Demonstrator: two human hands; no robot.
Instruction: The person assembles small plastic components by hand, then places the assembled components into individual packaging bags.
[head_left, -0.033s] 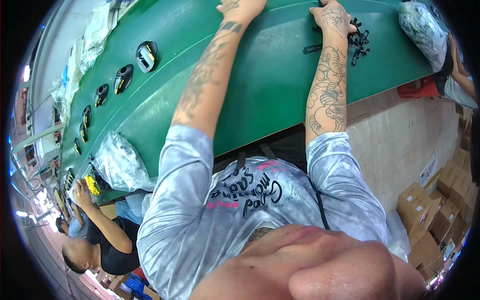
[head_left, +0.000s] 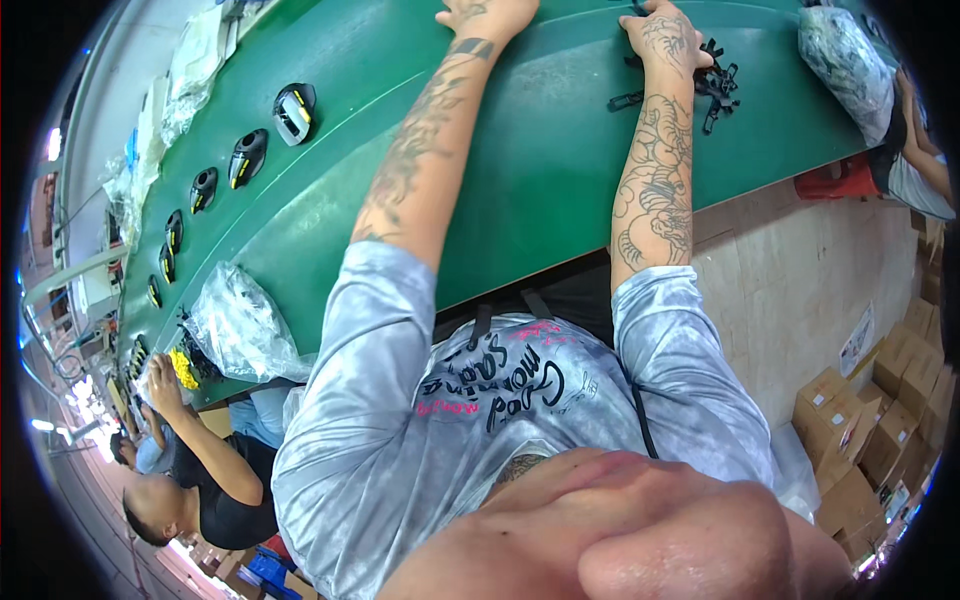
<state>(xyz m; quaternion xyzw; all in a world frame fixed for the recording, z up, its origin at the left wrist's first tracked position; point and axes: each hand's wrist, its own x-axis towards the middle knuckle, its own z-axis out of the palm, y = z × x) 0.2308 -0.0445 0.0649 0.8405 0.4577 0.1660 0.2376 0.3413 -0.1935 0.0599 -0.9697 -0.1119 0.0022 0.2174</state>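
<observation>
My left hand [head_left: 492, 14] is over the green table at the upper edge of the head view. Most of its fingers are cut off there, so what it holds, if anything, is hidden. To its right, my right hand [head_left: 664, 36] has its fingers closed at a small black part [head_left: 640, 7], only partly in view. Just beside and under that hand lies a loose pile of small black plastic clips [head_left: 722, 88]. One more black clip [head_left: 626, 101] lies left of my right wrist.
Black shell-shaped covers [head_left: 247, 158] with yellow marks stand in a row along the green table [head_left: 540, 190]. A clear plastic bag [head_left: 240, 325] lies at left, a filled bag [head_left: 845, 65] at far right. Co-workers [head_left: 225, 480] sit at both sides. Cardboard boxes [head_left: 850, 430] are stacked at right.
My left forearm and hand have shifted slightly to the right. My right hand stays nearly in place by the clips.
</observation>
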